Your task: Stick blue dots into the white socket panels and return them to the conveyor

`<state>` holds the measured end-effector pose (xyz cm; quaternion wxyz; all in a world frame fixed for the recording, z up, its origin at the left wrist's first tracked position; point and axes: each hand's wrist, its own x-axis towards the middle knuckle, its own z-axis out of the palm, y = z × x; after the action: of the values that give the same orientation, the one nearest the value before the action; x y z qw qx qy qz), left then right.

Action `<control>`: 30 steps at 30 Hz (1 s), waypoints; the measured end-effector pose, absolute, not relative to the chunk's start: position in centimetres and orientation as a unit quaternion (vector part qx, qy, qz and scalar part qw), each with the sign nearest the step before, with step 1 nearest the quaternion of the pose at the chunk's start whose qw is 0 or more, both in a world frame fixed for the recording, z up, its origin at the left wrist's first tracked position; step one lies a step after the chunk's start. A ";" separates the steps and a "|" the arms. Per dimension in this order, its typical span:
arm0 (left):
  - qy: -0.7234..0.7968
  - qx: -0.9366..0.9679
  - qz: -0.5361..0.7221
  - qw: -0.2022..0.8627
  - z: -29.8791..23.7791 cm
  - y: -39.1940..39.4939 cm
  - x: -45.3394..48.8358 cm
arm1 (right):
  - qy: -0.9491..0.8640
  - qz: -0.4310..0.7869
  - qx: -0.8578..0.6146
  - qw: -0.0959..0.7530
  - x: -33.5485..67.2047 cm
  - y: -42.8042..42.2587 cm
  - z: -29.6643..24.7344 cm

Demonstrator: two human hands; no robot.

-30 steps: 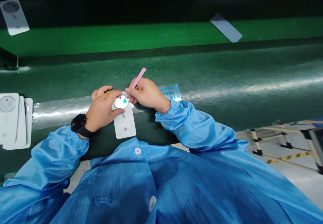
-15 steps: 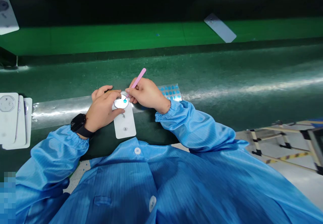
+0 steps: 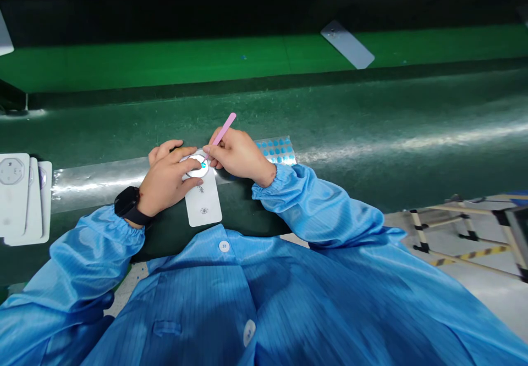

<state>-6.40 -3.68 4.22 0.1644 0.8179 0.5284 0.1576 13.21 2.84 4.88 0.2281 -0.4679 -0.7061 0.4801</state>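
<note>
A white phone back cover [image 3: 205, 204] with an octagonal camera area lies flat in front of me. My left hand [image 3: 167, 179] rests over its upper left part with the fingers spread. The thumb lies on the cover and the index fingertip touches or nearly touches a small blue sticker [image 3: 203, 165] in the octagon. Pink tweezers [image 3: 225, 128] are pinched in my right hand [image 3: 241, 154], their tip down at the sticker. Partly behind my right wrist is a clear sheet [image 3: 292, 149] with rows of round blue stickers.
Several similar white covers [image 3: 12, 201] overlap in a stack at the left. Another cover [image 3: 348, 44] lies at an angle on the bright green strip [image 3: 165, 66] farther back. A shiny clear strip [image 3: 99, 182] runs along the dark green table. A tubular frame [image 3: 462, 234] stands at the right.
My left index finger has come down and forward onto the camera area, beside the blue sticker. The right hand with the tweezers has barely moved. The view has shifted slightly right.
</note>
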 end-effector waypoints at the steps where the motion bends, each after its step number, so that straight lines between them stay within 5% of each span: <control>1: 0.526 0.820 0.155 0.161 4.2 -3.7 -6.4 | -0.707 0.479 -0.467 0.230 13.2 2.8 4.9; 30: 0.541 0.827 0.094 0.122 4.9 -4.0 -5.9 | -0.713 0.477 -0.441 0.266 13.9 2.0 4.5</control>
<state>-5.89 -4.02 4.90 0.1224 0.8270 0.5406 0.0944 13.87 1.97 4.51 0.2658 -0.4405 -0.7127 0.4768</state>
